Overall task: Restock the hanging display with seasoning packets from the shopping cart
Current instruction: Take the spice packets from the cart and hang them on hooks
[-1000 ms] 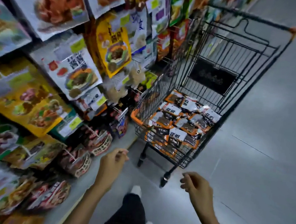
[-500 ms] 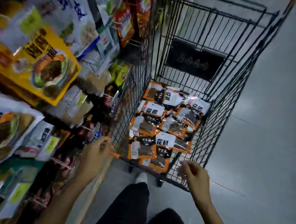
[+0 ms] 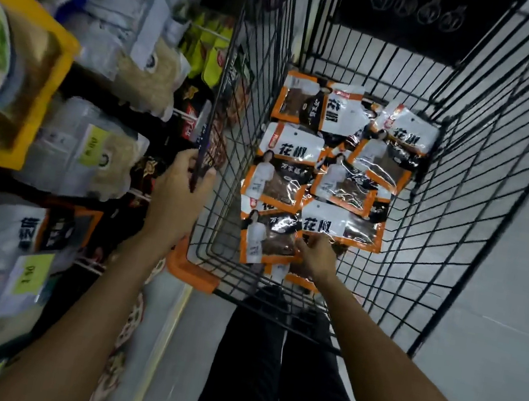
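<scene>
The left hand (image 3: 180,200) is holding the shopping cart (image 3: 464,197) by its left top rail, grip wrapping tight round the wire, right beside the hanging display (image 3: 90,152). Inside, the right hand (image 3: 316,255) is resting its fingertips on the nearest orange-and-white seasoning packets (image 3: 290,149), which are lying heaped across the cart floor. I cannot tell whether that grip is pinching one.
</scene>
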Demonstrator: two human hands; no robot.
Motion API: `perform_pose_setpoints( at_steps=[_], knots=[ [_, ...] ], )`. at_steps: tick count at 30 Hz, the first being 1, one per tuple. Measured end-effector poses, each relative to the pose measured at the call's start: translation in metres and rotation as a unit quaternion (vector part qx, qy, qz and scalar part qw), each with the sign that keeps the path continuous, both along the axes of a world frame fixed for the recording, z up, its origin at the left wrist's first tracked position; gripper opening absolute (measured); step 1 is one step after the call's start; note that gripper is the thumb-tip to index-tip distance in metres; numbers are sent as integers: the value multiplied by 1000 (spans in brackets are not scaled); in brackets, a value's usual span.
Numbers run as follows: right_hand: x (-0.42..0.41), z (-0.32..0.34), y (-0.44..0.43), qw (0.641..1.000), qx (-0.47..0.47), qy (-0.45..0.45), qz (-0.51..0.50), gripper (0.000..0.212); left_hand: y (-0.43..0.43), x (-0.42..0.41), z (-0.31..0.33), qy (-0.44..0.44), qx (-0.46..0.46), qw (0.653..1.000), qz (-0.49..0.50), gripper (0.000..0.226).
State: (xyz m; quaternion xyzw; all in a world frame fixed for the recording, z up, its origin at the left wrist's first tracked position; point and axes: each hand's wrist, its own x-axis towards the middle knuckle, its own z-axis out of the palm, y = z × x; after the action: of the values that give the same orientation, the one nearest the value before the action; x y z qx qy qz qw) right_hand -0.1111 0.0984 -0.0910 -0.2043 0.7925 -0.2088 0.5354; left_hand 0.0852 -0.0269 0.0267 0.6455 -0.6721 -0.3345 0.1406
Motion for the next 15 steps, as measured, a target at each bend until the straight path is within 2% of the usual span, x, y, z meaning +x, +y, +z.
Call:
perform_pose_setpoints(
  at_steps=[1, 4, 8, 15],
  knots=[
    [4, -9, -4, 1000, 15, -12, -4, 11, 1, -1, -5, -1, -5, 1000, -5, 31],
    [15, -33, -12, 998, 55, -25, -11, 39, 3, 0, -16, 0, -13, 1000, -13, 26],
    [28, -49, -19, 996, 75, 24, -30, 48, 4, 6, -22, 6, -29, 999, -19, 25],
    [40, -60, -24, 991, 89, -21, -100, 37, 1, 8, -21, 28, -33, 999, -32, 23]
  ],
)
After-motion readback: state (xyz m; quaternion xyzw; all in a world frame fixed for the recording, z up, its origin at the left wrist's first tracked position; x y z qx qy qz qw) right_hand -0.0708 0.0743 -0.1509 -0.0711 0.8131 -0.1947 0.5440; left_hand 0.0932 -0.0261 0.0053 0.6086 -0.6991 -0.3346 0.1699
